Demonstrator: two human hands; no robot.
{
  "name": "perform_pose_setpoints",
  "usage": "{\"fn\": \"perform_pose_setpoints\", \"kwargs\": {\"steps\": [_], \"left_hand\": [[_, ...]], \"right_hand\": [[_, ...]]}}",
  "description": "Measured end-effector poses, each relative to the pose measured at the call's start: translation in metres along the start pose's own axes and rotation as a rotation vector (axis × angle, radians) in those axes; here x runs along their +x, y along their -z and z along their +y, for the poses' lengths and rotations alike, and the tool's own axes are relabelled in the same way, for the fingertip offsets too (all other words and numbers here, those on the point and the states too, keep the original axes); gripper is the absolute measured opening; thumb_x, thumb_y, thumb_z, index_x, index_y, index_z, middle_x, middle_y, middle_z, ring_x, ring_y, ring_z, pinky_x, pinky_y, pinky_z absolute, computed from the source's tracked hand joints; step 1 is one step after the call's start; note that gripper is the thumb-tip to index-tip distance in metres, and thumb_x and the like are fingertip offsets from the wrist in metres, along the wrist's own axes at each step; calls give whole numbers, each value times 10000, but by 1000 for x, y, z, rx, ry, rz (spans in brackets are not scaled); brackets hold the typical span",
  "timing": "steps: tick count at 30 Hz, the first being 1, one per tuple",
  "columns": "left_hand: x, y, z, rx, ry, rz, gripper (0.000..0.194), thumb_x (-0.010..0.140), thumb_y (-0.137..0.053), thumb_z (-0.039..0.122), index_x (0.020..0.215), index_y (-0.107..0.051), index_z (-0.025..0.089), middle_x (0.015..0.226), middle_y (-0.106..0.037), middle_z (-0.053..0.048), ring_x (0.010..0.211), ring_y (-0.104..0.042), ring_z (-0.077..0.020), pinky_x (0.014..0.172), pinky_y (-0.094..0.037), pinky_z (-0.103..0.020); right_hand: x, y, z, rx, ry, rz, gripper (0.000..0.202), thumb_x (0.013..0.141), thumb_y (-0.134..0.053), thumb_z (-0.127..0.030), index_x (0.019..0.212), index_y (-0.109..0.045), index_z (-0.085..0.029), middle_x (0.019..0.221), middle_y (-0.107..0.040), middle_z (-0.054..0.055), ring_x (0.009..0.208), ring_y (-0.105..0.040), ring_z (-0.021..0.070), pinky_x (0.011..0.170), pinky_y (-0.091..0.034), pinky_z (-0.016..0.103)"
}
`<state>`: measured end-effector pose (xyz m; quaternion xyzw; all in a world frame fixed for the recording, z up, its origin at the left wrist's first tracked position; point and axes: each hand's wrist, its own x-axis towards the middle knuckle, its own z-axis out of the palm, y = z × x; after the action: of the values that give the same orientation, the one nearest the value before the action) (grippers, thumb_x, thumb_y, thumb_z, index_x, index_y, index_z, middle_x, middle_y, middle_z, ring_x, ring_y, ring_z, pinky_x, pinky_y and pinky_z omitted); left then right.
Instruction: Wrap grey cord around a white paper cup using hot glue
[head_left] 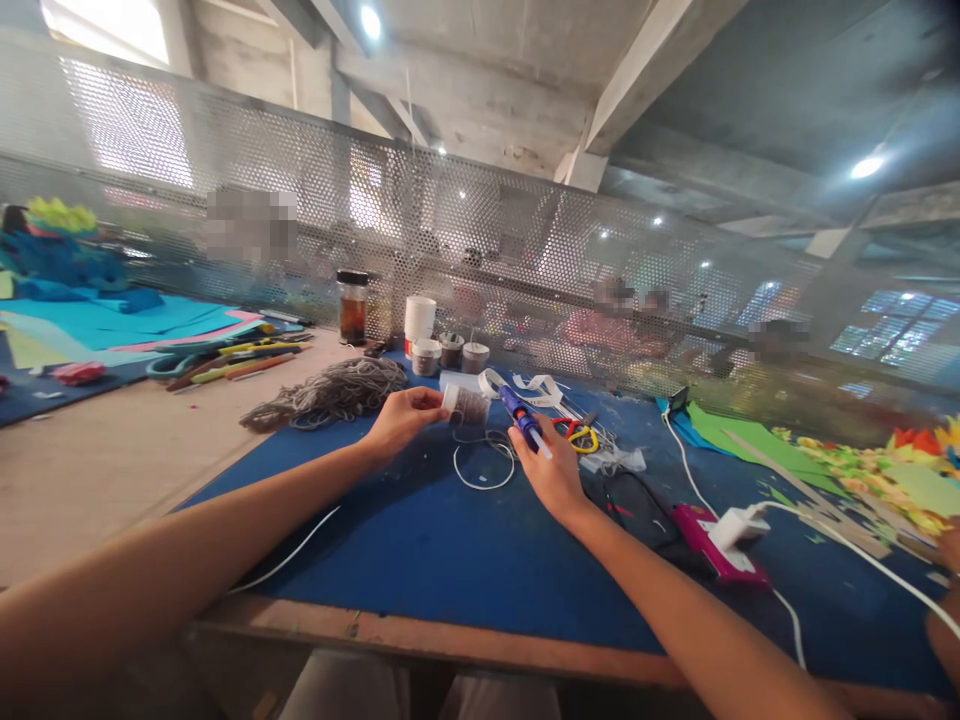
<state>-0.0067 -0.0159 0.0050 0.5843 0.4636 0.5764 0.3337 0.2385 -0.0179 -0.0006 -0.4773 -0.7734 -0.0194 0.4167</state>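
Observation:
My left hand (405, 422) is closed on the white end of a small paper cup (466, 405), which lies on its side in the air and is wrapped in grey cord. In my right hand (551, 470) is a blue glue gun (523, 415), its front directed toward the cup. A loose length of pale cord (484, 487) curls on the blue mat below the cup. Scissors with red and yellow handles (581, 436) lie just beyond my right hand. To the left of the cup sits a heap of grey cord (337, 390).
White cups (420, 318), several small cord-wrapped cups (475, 358) and a dark-lidded jar (352, 308) stand at the back by a perforated metal screen (517, 240). A pink power strip (724, 550) with white cables lies at right. Pliers and tools (232, 365) and coloured sheets (165, 325) lie left.

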Motion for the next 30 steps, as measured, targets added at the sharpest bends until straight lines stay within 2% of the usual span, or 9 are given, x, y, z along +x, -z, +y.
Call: {"fn": "perform_pose_setpoints", "kwargs": {"steps": [5, 10, 13, 16, 21, 30], "left_hand": [[1, 3, -2, -15, 3, 41, 247, 643, -709, 266, 857, -694, 145, 819, -710, -56, 735, -635, -167, 744, -471, -299], [4, 7, -1, -25, 2, 96, 245, 633, -714, 260, 853, -698, 153, 804, -710, -42, 712, -630, -159, 715, -477, -284], [7, 10, -1, -10, 16, 149, 231, 632, -708, 253, 842, -697, 156, 768, -697, -29, 679, -616, -149, 671, -472, -269], [9, 13, -1, -2, 27, 183, 250, 631, -709, 258, 856, -696, 150, 754, -685, -25, 652, -599, -136, 632, -459, -254], [9, 14, 3, -3, 41, 184, 283, 629, -702, 282, 871, -691, 137, 744, -686, -33, 624, -586, -135, 571, -437, -245], [11, 16, 3, -60, 40, 161, 292, 619, -718, 280, 881, -687, 156, 773, -689, -24, 621, -588, -126, 573, -440, -239]], "right_hand": [[-6, 5, -8, -45, 42, -121, 296, 868, -508, -338, 1123, -506, -189, 841, -677, 32, 724, -640, 183, 647, -414, 246], [-18, 11, -26, 36, 308, -324, 402, 807, -556, -254, 1191, -458, -186, 1076, -632, 73, 930, -604, 191, 796, -430, 280], [-24, 9, -32, 63, 464, -412, 402, 799, -584, -295, 1167, -472, -180, 1087, -612, 81, 979, -571, 202, 862, -412, 311], [-27, 8, -34, 49, 557, -478, 404, 801, -585, -306, 1166, -474, -174, 1074, -602, 83, 974, -550, 212, 861, -398, 331], [-25, 14, -36, -1, 609, -547, 400, 803, -559, -253, 1182, -464, -168, 1058, -576, 81, 949, -520, 210, 858, -375, 348], [-27, 19, -42, -53, 641, -587, 398, 810, -521, -222, 1202, -480, -167, 1080, -547, 90, 993, -478, 219, 898, -344, 371]]}}
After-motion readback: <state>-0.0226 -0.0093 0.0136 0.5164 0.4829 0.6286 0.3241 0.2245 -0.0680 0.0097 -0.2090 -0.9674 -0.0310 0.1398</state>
